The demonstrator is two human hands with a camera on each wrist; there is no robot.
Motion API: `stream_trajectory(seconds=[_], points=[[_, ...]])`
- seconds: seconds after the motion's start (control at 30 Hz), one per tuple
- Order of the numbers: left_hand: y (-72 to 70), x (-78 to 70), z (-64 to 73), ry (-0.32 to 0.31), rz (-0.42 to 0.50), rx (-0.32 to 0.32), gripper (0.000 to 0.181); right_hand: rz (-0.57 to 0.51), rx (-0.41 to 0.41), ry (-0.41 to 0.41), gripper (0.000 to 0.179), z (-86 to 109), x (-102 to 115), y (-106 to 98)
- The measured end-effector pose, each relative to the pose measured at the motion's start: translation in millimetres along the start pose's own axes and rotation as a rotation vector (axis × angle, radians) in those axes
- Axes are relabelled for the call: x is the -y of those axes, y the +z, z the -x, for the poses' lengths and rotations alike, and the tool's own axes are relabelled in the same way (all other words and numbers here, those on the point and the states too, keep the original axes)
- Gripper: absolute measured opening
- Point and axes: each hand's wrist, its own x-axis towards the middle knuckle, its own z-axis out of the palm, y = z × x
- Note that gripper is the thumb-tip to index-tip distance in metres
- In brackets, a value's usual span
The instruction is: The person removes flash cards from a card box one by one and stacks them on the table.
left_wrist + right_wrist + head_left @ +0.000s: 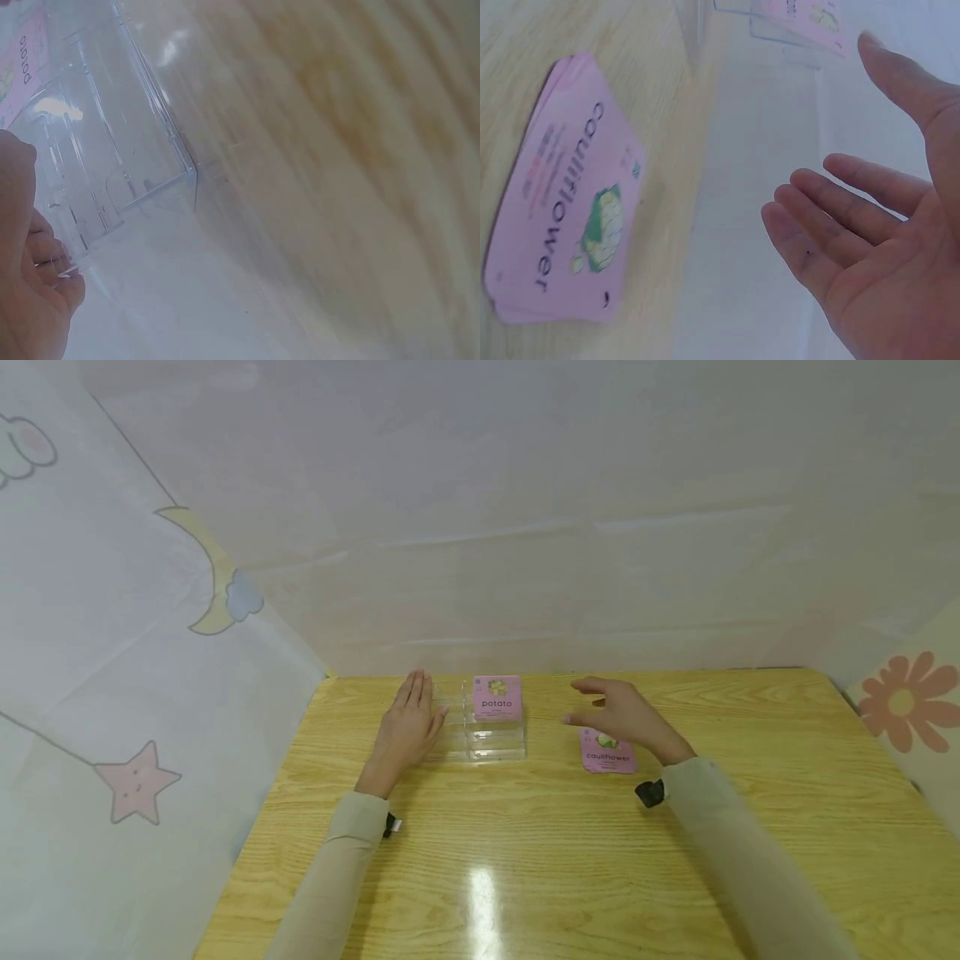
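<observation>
A clear plastic tiered card holder [497, 743] stands near the far edge of the table, with a pink "potato" card [497, 700] in the back of its right column. My left hand [407, 727] rests along the holder's left side, its fingers extended; the left wrist view shows the fingertips at the edge of the clear plastic holder [127, 142]. Right of the holder, a small stack of pink cards with "cauliflower" on top [562, 202] lies on the table. My right hand [618, 714] hovers just beyond that stack with fingers and thumb spread and nothing between them.
The wooden table [570, 868] meets a pale sheet wall [525, 552] right behind the holder. Printed side panels with a moon [213, 577] and a flower [903, 702] flank the table left and right.
</observation>
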Motion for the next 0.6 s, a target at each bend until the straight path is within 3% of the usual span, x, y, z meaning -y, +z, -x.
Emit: stream_trajectory(seconds=[0.33,0.6], points=[[-1.7,-0.9,1.1,-0.011,0.028,0.008,0.070,0.064,-0.011,-0.083,0.084,-11.4,40,15],[-0.3,-0.8,-0.4,-0.008,0.019,0.003,0.071,0.207,-0.032,-0.198,0.078,-24.3,65,29]])
